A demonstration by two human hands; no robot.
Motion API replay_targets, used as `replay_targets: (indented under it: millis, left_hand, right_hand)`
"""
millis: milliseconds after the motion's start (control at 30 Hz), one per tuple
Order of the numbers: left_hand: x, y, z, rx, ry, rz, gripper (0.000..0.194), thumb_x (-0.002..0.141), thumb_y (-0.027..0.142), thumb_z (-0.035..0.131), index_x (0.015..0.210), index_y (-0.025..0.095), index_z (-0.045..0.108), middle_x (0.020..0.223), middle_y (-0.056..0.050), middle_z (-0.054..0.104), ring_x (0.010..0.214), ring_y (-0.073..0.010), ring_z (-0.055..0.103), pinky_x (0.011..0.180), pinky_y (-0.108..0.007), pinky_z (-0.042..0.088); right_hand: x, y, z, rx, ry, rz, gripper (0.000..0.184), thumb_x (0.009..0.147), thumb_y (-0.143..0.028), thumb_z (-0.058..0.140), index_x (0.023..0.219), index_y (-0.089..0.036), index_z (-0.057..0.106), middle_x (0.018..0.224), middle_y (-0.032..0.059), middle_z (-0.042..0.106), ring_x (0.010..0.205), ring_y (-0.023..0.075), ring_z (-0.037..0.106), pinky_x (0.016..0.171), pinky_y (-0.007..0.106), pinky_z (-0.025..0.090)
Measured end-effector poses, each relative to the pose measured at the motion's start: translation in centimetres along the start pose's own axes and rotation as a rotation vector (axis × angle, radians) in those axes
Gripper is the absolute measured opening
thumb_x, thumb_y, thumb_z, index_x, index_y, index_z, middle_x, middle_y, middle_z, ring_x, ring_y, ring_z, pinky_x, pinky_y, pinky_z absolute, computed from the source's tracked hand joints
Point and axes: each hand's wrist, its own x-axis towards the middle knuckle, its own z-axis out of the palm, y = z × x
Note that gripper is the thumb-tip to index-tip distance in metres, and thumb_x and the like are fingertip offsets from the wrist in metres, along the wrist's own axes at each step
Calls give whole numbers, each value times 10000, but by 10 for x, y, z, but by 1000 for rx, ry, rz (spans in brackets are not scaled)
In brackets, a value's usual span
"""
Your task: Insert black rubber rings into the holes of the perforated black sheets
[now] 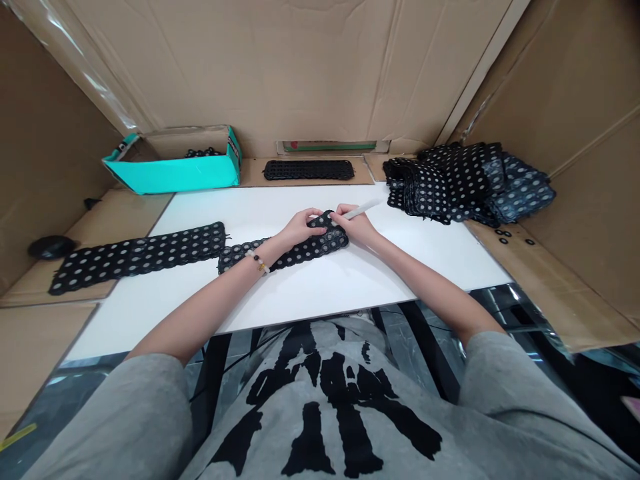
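Observation:
A black strip dotted with pale round spots lies slantwise on the white board. My left hand rests on its upper edge, thumb and fingers closed on the strip near its right end. A white pen-like tool is pinched in my right hand, its tip down at the strip's right end and hidden by my fingers. Another dotted black strip lies to the left, its right end meeting the first strip's left end.
At the back left stands a turquoise box with small black pieces inside. A black perforated block lies at the back. Dotted strips are stacked at the right, near small black rings. Cardboard walls surround the board.

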Motion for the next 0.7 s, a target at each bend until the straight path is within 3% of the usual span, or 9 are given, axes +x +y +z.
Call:
replay_targets:
  millis: [133,333,500,567,700]
  left_hand:
    - [2,0,-1,-24,4,-39,568,592,326,863,1106,168,681,1077,-46,719,1047,-239,629,998,-360,431]
    - [2,7,-11,-123,-24,-145,637,590,259,886,1187,167,686,929,-33,725,929,-223,644,936,-369,454]
    - [4,7,-20,-96,-102,-119,702,610,297,882,1270,167,685,924,-34,732,889,-215,656,905,-364,472]
    - [6,4,-22,3,-84,-83,616,624,341,874,1195,169,718,918,-40,738,882,-225,661,891,-367,478]
    - [8,-6,-20,218,28,7,303,671,431,801,823,179,727,860,-57,735,853,-233,641,839,-363,466]
  right_hand:
    - [-2,2,5,-57,5,-39,355,859,-472,611,638,-240,459,615,-21,489,661,164,430,647,311,341]
    - [-1,1,10,-144,15,-100,355,920,-466,562,666,-244,451,624,-16,522,648,166,452,650,319,332]
    - [2,0,9,-143,21,-102,338,904,-460,582,668,-240,481,627,-15,534,645,165,456,647,317,335]
    - [2,1,5,-105,35,-81,356,886,-468,595,642,-237,479,619,-13,527,656,166,463,652,314,349]
    - [5,5,-5,-9,75,22,350,812,-443,650,586,-234,483,586,-17,505,637,160,454,643,310,358]
